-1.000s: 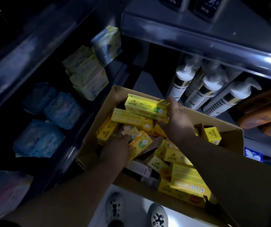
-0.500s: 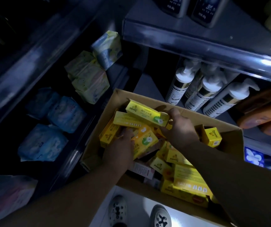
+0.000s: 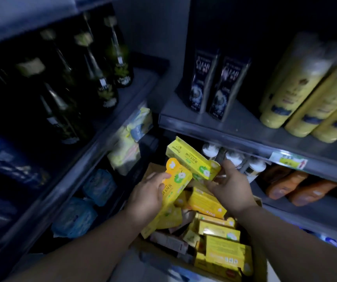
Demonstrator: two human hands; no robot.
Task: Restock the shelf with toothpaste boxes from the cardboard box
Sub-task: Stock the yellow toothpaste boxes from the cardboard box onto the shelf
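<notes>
Two-handed pickup above cardboard box [image 3: 262,251]; left hand [image 3: 147,198] curled round orange toothpaste box [image 3: 175,186], right hand [image 3: 232,190] pinching yellow toothpaste box [image 3: 192,159]; next needs shelf [image 3: 245,131] gap.

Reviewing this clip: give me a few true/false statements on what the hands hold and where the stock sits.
1. The left hand grips an orange-topped toothpaste box and the right hand a yellow toothpaste box. True.
2. The cardboard box is empty. False: many loose boxes lie in it.
3. The dark shampoo bottles stand a shelf above the white pump bottles. True.
4. The large yellow bottles stand on the left shelving. False: they are upper right; green glass bottles are on the left.
</notes>
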